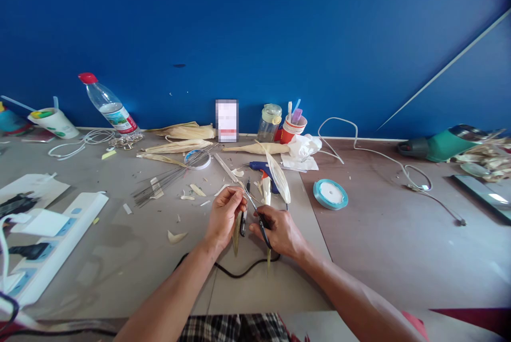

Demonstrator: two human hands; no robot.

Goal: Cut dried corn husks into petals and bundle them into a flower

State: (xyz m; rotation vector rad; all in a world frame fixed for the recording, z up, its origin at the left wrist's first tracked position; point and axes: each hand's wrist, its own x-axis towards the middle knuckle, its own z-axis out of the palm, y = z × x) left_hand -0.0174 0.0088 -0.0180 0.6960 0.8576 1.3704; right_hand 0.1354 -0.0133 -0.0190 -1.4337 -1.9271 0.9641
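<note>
My left hand [224, 215] is closed in a pinch near the middle of the table, with a narrow strip of dried corn husk [236, 241] hanging below its fingers. The fingers of my right hand [284, 230] are wrapped round the black handles of a pair of scissors [264, 229]. Their blades point up and left, close to my left fingertips; whether they touch the husk I cannot tell. Between my hands a dark craft knife [243, 225] lies on the table. Just beyond are a blue glue gun [258, 166] and a pale, curved husk leaf [279, 179].
A blue ribbon roll [330, 194] lies to the right. Thin wires [159, 182], husk scraps and a white tape ring [203, 163] are spread at left. Behind stand a phone [227, 121], a glass jar [270, 124] and a tilted water bottle [114, 110]. A power strip [75, 241] is at far left.
</note>
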